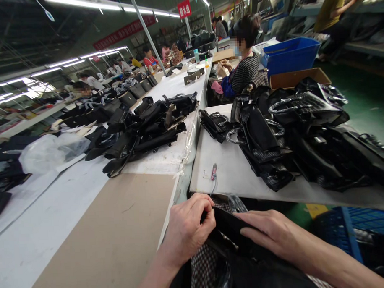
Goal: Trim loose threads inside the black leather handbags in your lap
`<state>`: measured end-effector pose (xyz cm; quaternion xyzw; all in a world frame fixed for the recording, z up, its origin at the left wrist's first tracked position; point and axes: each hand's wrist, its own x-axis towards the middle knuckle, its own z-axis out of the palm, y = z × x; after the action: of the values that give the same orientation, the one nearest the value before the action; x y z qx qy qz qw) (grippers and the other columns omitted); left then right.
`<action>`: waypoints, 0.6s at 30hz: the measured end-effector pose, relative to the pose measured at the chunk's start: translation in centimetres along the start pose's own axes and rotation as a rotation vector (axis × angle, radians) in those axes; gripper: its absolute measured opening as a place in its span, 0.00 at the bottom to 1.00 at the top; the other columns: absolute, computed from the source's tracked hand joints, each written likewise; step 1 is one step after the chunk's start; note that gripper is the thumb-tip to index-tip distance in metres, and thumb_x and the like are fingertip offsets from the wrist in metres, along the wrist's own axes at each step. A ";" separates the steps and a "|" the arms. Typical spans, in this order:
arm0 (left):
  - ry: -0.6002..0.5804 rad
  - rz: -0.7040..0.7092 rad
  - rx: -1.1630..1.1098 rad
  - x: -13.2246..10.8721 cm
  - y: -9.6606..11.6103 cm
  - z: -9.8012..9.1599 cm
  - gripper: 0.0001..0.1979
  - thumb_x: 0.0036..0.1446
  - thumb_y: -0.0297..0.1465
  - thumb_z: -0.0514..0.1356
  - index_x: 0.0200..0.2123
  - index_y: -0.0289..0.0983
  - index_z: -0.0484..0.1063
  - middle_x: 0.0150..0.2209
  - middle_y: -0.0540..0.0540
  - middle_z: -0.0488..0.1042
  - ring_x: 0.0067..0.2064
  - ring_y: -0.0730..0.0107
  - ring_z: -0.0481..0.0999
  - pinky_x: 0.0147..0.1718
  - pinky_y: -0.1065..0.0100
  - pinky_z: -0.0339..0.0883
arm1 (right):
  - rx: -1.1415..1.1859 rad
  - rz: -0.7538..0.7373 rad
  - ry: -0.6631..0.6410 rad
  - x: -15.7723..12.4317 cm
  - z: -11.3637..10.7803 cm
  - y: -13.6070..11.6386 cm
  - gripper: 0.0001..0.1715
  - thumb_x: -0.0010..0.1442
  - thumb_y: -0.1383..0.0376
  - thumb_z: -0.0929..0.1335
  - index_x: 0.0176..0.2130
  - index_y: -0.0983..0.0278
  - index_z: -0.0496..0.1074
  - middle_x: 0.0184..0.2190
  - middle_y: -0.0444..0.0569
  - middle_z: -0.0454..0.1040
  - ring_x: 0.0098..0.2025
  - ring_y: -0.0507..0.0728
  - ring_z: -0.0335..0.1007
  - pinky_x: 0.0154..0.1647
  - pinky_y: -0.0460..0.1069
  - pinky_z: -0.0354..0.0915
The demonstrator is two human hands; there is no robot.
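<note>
My left hand (188, 230) is closed in a pinch on the top edge of a black bag (232, 226) that rests in my lap at the bottom of the view. My right hand (270, 233) lies over the same bag, fingers curled round its rim. The bag shows a checked lining (205, 265) lower down. Small pink snips (213, 172) lie on the white side table (231, 176) just beyond my hands.
Heaps of black bags (305, 131) cover the side table to the right. More black pieces (147, 128) lie on the long workbench (97, 231) at left, beside a clear plastic bag (50, 151). A seated person in a striped top (244, 70) works ahead. Blue crates (291, 54) stand at right.
</note>
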<state>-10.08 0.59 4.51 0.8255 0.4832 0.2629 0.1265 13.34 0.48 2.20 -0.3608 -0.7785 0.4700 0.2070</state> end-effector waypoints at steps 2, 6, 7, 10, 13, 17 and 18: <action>0.001 -0.006 0.004 0.1 0.0 0.2 0.08 0.57 0.21 0.54 0.29 0.38 0.63 0.34 0.49 0.75 0.34 0.72 0.75 0.35 0.72 0.67 | -0.073 -0.020 0.049 -0.3 0.6 0.8 0.21 0.68 0.64 0.60 0.57 0.61 0.70 0.45 0.51 0.78 0.44 0.60 0.76 0.48 0.52 0.70; 0.018 -0.001 -0.031 0.3 0.3 0.5 0.09 0.55 0.19 0.54 0.28 0.39 0.63 0.32 0.50 0.74 0.33 0.72 0.74 0.35 0.72 0.67 | -0.097 -0.029 0.106 -0.9 1.7 2.3 0.22 0.68 0.64 0.59 0.57 0.62 0.70 0.45 0.53 0.78 0.42 0.61 0.77 0.45 0.53 0.72; 0.015 -0.003 -0.044 0.3 0.4 0.5 0.09 0.54 0.19 0.55 0.28 0.39 0.63 0.32 0.50 0.74 0.33 0.72 0.74 0.35 0.73 0.67 | -0.076 -0.017 0.121 -1.0 1.9 2.5 0.22 0.68 0.63 0.59 0.57 0.61 0.70 0.46 0.51 0.78 0.43 0.61 0.77 0.45 0.53 0.72; -0.001 -0.024 -0.073 0.3 0.5 0.4 0.08 0.55 0.20 0.55 0.28 0.39 0.63 0.33 0.50 0.74 0.34 0.72 0.74 0.35 0.72 0.66 | 0.066 0.076 0.129 -1.5 1.8 2.4 0.19 0.67 0.59 0.62 0.54 0.58 0.72 0.47 0.48 0.78 0.46 0.61 0.76 0.47 0.52 0.71; -0.019 -0.054 -0.098 0.4 0.5 0.2 0.08 0.57 0.21 0.55 0.29 0.38 0.64 0.34 0.50 0.74 0.35 0.72 0.74 0.36 0.72 0.66 | 0.317 0.207 0.080 -2.0 1.1 1.4 0.21 0.63 0.55 0.67 0.54 0.60 0.72 0.48 0.49 0.77 0.49 0.61 0.74 0.51 0.53 0.69; -0.023 -0.061 -0.142 0.7 0.5 0.3 0.08 0.58 0.21 0.56 0.29 0.38 0.64 0.36 0.51 0.74 0.37 0.73 0.74 0.37 0.72 0.65 | 0.608 0.281 0.132 -2.8 0.4 0.5 0.23 0.59 0.59 0.71 0.52 0.63 0.70 0.52 0.53 0.74 0.54 0.61 0.70 0.57 0.55 0.65; -0.021 -0.056 -0.149 0.8 0.6 0.4 0.08 0.58 0.21 0.56 0.28 0.38 0.64 0.36 0.51 0.74 0.37 0.73 0.74 0.37 0.72 0.64 | 0.635 0.292 0.145 -3.0 0.4 0.5 0.22 0.58 0.59 0.72 0.51 0.64 0.70 0.52 0.53 0.73 0.55 0.61 0.69 0.58 0.55 0.64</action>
<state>-9.15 0.99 4.70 0.8027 0.4837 0.2859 0.1998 15.24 -1.86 1.68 -0.4183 -0.5172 0.6863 0.2943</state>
